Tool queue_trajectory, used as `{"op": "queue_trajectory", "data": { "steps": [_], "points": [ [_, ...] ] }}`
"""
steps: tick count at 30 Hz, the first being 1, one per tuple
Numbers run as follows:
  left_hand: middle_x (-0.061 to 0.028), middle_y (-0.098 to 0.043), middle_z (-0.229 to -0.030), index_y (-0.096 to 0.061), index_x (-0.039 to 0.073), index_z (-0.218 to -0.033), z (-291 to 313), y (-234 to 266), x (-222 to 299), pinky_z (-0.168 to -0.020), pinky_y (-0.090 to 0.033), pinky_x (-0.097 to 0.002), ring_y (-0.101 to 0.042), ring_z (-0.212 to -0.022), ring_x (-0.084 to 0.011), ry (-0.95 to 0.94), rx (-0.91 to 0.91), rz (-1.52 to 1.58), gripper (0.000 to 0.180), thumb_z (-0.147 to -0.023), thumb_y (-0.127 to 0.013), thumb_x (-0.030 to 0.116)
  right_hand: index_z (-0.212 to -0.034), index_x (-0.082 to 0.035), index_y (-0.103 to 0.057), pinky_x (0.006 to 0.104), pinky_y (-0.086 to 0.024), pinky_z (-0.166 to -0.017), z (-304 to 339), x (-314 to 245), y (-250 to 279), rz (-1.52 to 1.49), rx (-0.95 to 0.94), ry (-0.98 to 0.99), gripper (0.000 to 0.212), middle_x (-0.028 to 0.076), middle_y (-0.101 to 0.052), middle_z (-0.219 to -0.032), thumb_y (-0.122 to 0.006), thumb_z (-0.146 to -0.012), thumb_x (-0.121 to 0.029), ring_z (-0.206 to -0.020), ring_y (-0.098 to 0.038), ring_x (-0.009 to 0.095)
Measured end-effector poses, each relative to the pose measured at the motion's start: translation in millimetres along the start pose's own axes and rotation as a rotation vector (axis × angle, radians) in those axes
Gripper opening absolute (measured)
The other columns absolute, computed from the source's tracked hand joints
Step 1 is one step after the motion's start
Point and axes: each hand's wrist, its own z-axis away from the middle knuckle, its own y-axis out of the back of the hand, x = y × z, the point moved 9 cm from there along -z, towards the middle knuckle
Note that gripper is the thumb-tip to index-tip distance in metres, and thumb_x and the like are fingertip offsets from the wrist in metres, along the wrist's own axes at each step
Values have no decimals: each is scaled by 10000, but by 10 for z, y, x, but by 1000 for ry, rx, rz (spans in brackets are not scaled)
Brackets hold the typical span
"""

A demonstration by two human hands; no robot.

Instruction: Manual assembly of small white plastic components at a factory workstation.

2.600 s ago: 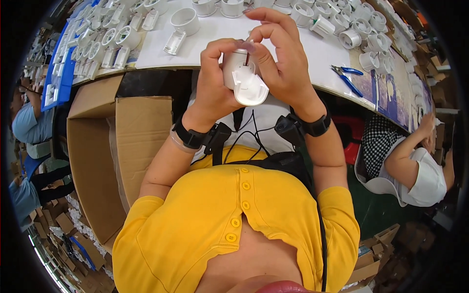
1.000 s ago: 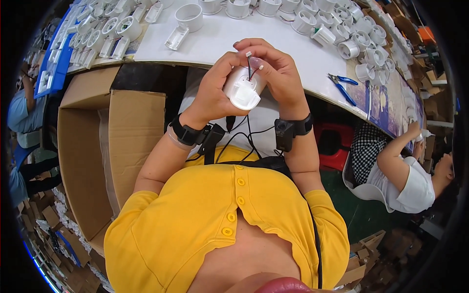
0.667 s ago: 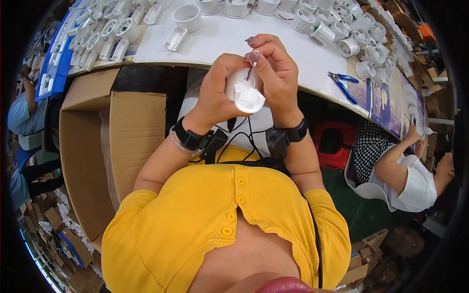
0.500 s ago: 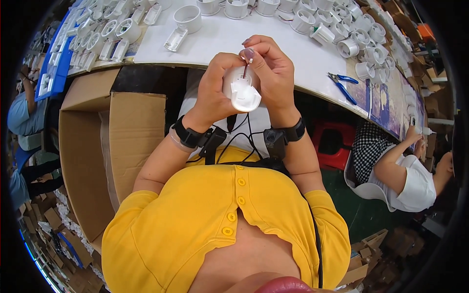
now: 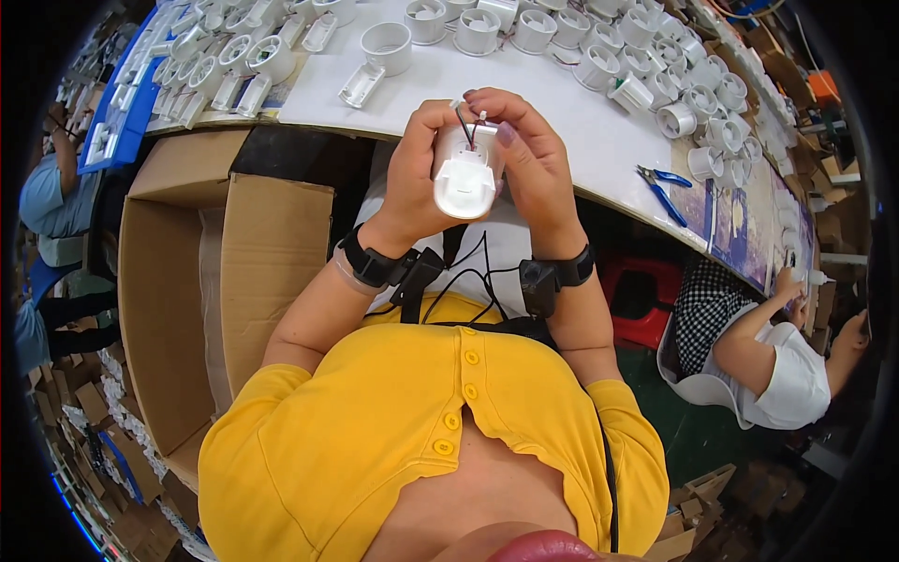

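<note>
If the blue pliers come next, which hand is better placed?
Probably the right hand. It is nearer the blue pliers, which lie on the table to its right. The left hand is wrapped around the white housing and would have to reach across.

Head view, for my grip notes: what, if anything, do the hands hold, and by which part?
A white cylindrical housing, gripped around its left side by the left hand; the right hand is at its right side, contact partly hidden.
</note>
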Motion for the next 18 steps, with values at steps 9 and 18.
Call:
{"op": "queue_trajectory", "data": {
  "steps": [9, 18],
  "points": [
    [-57, -534, -1028, -473, 71, -1112, 29, -78, -22, -824, -462, -271, -545, -916, -166, 66, -154, -182, 612, -614, -826, 120, -1051, 5, -614, 323, -379, -994, -25, -97, 44, 86, -12, 60, 200, 117, -573, -1186, -538, -949, -148, -1143, -508, 206],
    [-53, -548, -1006, -475, 62, -1132, 154, -120, -238, -810, -467, -272, -555, -901, -156, 283, -152, -128, 613, -614, -801, 101, -907, 8, -640, 284, -435, -892, 40, -158, 81, 497, 113, 208, 75, 95, -597, -1100, -623, -894, -65, -1037, -545, 182]
  ]
}}
